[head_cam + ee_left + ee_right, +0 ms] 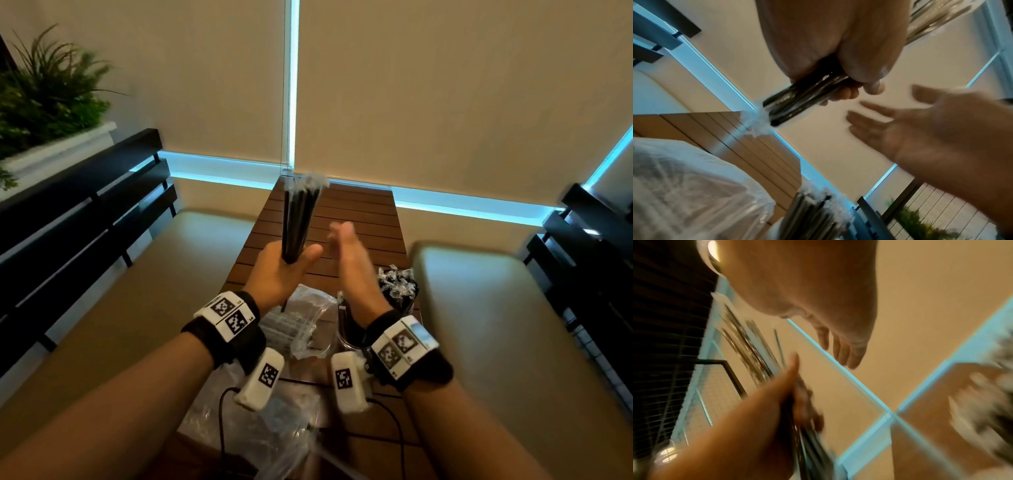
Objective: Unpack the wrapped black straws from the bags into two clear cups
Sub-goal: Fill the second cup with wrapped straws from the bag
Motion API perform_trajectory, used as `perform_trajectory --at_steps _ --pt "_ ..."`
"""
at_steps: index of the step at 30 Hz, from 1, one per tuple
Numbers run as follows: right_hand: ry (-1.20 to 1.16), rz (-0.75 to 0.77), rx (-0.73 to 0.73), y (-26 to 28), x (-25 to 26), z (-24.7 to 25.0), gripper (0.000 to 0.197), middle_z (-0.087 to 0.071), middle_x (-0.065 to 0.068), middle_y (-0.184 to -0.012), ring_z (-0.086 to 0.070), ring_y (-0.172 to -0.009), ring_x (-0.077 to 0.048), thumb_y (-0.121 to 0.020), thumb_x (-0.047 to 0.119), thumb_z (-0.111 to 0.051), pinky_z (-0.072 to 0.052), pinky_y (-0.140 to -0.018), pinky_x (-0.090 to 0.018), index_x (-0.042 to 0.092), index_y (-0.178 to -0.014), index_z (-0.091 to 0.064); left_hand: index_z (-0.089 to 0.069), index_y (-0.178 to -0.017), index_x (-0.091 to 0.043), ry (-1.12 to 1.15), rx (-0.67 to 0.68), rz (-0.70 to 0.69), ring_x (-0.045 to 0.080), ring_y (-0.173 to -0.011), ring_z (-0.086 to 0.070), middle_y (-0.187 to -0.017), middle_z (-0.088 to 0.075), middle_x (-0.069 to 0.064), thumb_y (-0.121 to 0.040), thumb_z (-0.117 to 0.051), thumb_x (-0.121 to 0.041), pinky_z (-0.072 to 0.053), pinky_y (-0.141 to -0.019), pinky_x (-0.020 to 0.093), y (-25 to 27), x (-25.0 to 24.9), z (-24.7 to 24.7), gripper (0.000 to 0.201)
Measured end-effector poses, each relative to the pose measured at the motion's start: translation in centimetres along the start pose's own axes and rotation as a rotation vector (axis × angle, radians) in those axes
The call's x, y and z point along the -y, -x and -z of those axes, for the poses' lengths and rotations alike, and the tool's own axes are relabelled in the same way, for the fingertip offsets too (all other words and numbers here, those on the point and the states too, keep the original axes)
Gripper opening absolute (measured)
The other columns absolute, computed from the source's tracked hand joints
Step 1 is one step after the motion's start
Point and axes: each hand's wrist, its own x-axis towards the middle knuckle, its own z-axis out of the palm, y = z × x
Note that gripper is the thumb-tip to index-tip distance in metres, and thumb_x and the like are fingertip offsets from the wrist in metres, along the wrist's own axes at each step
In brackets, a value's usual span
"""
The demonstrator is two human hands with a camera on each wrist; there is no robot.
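My left hand (287, 265) grips a bundle of wrapped black straws (299, 216) by its lower end and holds it upright above the wooden table (359, 212); the clear wrapper tips fan out at the top. In the left wrist view my fingers (844, 95) curl round the bundle of straws (797, 100). My right hand (346, 246) is beside it, fingers straight and blurred, holding nothing; the right hand (900, 123) shows its palm spread. A clear cup (399, 291) full of wrapped straws stands at the right. A second cup (346, 329) is mostly hidden behind my right wrist.
Crumpled clear plastic bags (305, 322) lie on the table between my wrists, another bag (260, 428) nearer me. Beige cushioned benches (496, 325) with black slatted backs flank the table. A planter (48, 102) stands at the far left. Cables run from the wrist cameras.
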Motion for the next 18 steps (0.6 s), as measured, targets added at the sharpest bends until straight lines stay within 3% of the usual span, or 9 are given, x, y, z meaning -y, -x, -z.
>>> perform_trajectory --at_steps 2,3,6,8,10,12,14,16,18 --pt "0.113 0.242 -0.199 -0.5 2.4 2.1 0.063 -0.042 0.002 -0.152 -0.039 -0.137 -0.006 -0.101 0.057 -0.021 -0.032 -0.116 -0.037 0.021 -0.149 -0.040 -0.044 -0.059 -0.017 -0.076 0.030 0.060 0.013 -0.051 -0.040 -0.053 -0.042 -0.008 -0.084 -0.069 -0.049 -0.035 -0.056 0.029 0.3 1.1 0.1 0.048" --pt "0.160 0.328 -0.224 -0.6 3.7 2.7 0.059 -0.042 0.002 -0.152 -0.039 -0.136 -0.004 -0.103 0.053 -0.023 -0.032 -0.115 -0.031 0.020 -0.149 -0.039 -0.044 -0.058 -0.016 -0.101 0.054 0.079 0.012 -0.050 -0.040 -0.051 -0.042 -0.009 -0.082 -0.072 -0.048 -0.035 -0.055 0.028 0.4 1.3 -0.2 0.049" --pt "0.395 0.419 -0.051 0.0 6.5 2.5 0.054 -0.056 0.001 -0.139 -0.047 -0.124 -0.004 -0.103 0.048 -0.031 -0.036 -0.100 -0.022 0.017 -0.143 -0.049 -0.050 -0.064 0.000 -0.061 0.114 0.074 0.017 -0.052 -0.047 -0.058 -0.053 0.011 -0.076 -0.079 -0.045 -0.040 -0.051 0.031 0.7 1.0 -1.8 0.054" --pt "0.535 0.492 0.064 0.8 5.8 1.4 0.047 -0.064 0.000 -0.127 -0.053 -0.121 -0.008 -0.103 0.044 -0.038 -0.039 -0.097 -0.024 0.014 -0.132 -0.060 -0.059 -0.082 0.006 0.024 0.116 0.050 0.033 -0.068 -0.062 -0.079 -0.066 0.025 -0.073 -0.076 -0.048 -0.053 -0.061 0.045 0.9 1.0 -2.7 0.057" --pt "0.474 0.569 0.020 1.2 4.5 1.3 0.045 -0.064 -0.001 -0.128 -0.054 -0.122 -0.008 -0.099 0.045 -0.049 -0.044 -0.099 -0.026 0.014 -0.130 -0.061 -0.065 -0.084 -0.003 0.026 0.117 0.051 0.037 -0.075 -0.064 -0.081 -0.069 0.019 -0.072 -0.070 -0.052 -0.055 -0.066 0.050 0.9 1.4 -2.8 0.051" --pt "0.317 0.537 -0.119 1.0 3.4 1.9 0.053 -0.061 0.005 -0.127 -0.057 -0.115 -0.004 -0.089 0.051 -0.062 -0.050 -0.094 -0.024 0.020 -0.132 -0.056 -0.063 -0.065 -0.019 -0.053 0.123 0.081 0.030 -0.062 -0.060 -0.066 -0.067 0.008 -0.072 -0.071 -0.051 -0.050 -0.057 0.044 0.9 0.6 -2.5 0.033" --pt "0.110 0.394 -0.152 0.9 2.9 2.2 0.067 -0.060 0.006 -0.126 -0.062 -0.112 -0.006 -0.078 0.049 -0.077 -0.054 -0.092 -0.028 0.027 -0.134 -0.048 -0.061 -0.063 -0.022 -0.088 0.119 0.082 0.020 -0.059 -0.060 -0.064 -0.066 0.001 -0.077 -0.075 -0.041 -0.049 -0.054 0.036 0.4 0.3 -2.7 0.027" --pt "-0.103 0.304 -0.086 1.1 2.4 1.9 0.075 -0.064 -0.001 -0.122 -0.066 -0.109 -0.017 -0.071 0.037 -0.087 -0.057 -0.090 -0.038 0.030 -0.133 -0.046 -0.066 -0.081 -0.017 -0.094 0.104 0.053 0.016 -0.073 -0.067 -0.078 -0.071 0.001 -0.075 -0.070 -0.045 -0.058 -0.064 0.041 -0.1 0.3 -3.0 0.028" --pt "-0.258 0.251 -0.017 1.3 2.4 1.7 0.069 -0.067 -0.008 -0.117 -0.068 -0.106 -0.021 -0.072 0.019 -0.087 -0.057 -0.090 -0.040 0.021 -0.130 -0.049 -0.065 -0.098 -0.022 -0.083 0.103 0.024 0.018 -0.089 -0.069 -0.094 -0.072 0.003 -0.076 -0.063 -0.044 -0.059 -0.075 0.046 -0.5 -0.3 -3.6 0.032"
